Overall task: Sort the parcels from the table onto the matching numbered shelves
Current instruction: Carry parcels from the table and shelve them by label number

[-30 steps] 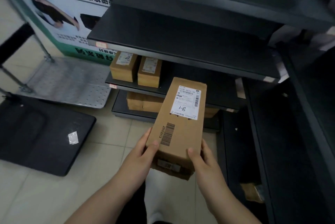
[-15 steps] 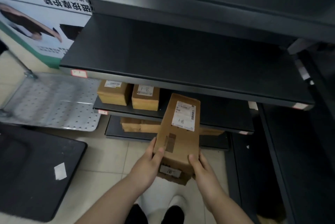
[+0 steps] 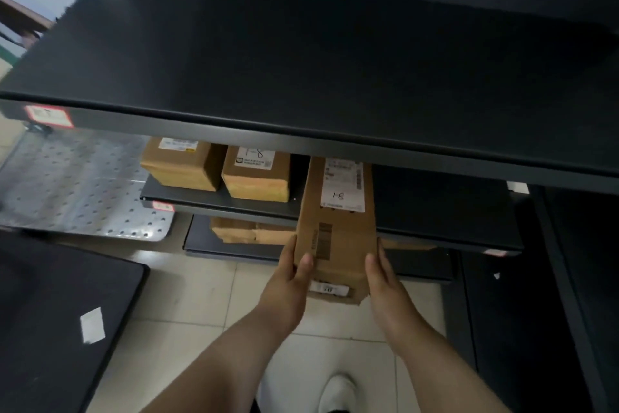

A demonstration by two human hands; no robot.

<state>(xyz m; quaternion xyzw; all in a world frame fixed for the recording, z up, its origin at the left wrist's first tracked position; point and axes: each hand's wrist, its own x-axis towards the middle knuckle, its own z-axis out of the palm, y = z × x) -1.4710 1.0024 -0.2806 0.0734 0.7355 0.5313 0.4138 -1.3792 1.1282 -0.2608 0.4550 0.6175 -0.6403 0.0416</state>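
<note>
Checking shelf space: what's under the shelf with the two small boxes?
Brown parcels lie on the lowest shelf; the held parcel hides part of them.

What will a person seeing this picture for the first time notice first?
First, the long cardboard parcel at the centre, gripped by the left hand and the right hand, its far end over the lower shelf. Two smaller parcels stand on that shelf to its left, under a dark shelf.

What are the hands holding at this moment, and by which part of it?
Both grip one long cardboard parcel at its near end: the left hand on its left side, the right hand on its right side.
</note>
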